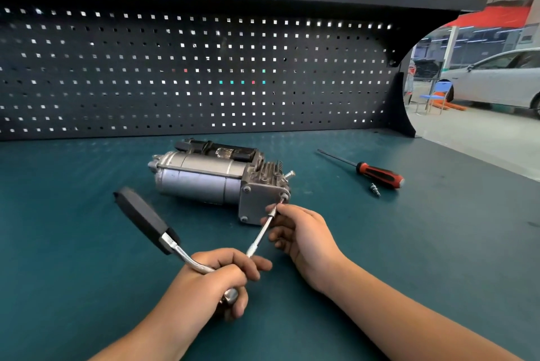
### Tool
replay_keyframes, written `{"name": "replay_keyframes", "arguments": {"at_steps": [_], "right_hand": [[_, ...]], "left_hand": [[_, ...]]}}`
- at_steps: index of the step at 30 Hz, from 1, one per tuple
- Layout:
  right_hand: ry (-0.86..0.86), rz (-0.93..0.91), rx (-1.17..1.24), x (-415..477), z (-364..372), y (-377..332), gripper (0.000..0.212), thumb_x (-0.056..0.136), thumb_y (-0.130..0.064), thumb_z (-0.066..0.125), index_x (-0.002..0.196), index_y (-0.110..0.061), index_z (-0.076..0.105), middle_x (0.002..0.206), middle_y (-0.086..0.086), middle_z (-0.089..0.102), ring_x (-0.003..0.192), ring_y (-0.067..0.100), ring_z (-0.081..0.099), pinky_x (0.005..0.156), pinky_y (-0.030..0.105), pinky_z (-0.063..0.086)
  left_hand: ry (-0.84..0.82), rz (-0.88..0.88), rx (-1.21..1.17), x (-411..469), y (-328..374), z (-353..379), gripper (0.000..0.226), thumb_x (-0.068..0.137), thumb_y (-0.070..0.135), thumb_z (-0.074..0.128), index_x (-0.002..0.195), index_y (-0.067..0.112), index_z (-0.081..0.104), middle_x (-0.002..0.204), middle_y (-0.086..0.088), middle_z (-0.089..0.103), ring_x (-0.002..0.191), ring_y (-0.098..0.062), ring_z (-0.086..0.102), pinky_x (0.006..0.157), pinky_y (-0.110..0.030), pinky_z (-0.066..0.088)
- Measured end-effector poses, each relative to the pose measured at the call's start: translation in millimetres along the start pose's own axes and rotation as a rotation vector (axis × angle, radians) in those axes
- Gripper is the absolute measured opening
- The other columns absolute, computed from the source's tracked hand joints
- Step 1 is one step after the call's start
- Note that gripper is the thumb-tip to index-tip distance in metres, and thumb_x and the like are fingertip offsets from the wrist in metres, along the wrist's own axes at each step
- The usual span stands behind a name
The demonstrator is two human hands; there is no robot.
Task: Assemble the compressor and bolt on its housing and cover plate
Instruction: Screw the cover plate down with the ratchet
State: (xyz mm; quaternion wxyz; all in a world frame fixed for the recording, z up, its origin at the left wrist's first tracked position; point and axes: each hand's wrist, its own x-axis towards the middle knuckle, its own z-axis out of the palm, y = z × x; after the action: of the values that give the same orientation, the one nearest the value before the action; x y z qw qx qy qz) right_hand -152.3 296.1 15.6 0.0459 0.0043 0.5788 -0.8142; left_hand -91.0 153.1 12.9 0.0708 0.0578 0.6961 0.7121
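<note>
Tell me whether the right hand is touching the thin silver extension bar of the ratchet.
Touching. The head view shows the right hand pinching the thin silver extension bar near its tip, fingers curled round the shaft.

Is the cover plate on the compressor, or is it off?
On. The cover plate lies flat against the end of the compressor, with bolt heads in two corners; the socket wrench meets a third.

Teal bench (438, 229) — compressor (204, 179), screwdriver (380, 175), small fitting (375, 189).

Black pegboard (204, 74) behind, white car (496, 80), blue chair (438, 94)
</note>
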Motion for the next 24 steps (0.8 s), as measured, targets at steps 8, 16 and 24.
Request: {"name": "replay_keyframes", "arguments": {"at_steps": [8,16,24], "right_hand": [[-0.007,0.01,0.023,0,-1,-1,0.024,0.094,-0.009,0.045,0.079,-0.007,0.063,0.059,0.002,0.065,0.04,0.009,0.05,0.041,0.017,0.039],[-0.009,0.01,0.043,0,-2,-1,0.024,0.094,-0.014,0.05,0.076,-0.007,0.064,0.052,-0.001,0.058,0.039,0.008,0.049,0.041,0.017,0.038],[-0.015,-0.014,0.03,-1,-4,-2,0.023,0.095,-0.014,0.05,0.08,-0.008,0.067,0.056,-0.001,0.06,0.042,0.008,0.05,0.043,0.016,0.04]], "left_hand": [[0.035,-0.038,-0.16,-6,6,11,0.041,0.075,-0.012,0.046,0.047,0.011,0.063,0.086,-0.012,0.073,0.033,-0.016,0.04,0.035,-0.019,0.032],[0.055,-0.255,-0.731,-9,14,21,0.023,0.062,-0.002,0.043,0.049,0.005,0.06,0.077,-0.017,0.07,0.029,-0.009,0.034,0.029,-0.015,0.032],[0.127,-0.225,-0.662,-9,11,28,0.021,0.075,-0.006,0.04,0.069,0.004,0.056,0.078,-0.016,0.07,0.031,-0.009,0.037,0.032,-0.013,0.034]]}}
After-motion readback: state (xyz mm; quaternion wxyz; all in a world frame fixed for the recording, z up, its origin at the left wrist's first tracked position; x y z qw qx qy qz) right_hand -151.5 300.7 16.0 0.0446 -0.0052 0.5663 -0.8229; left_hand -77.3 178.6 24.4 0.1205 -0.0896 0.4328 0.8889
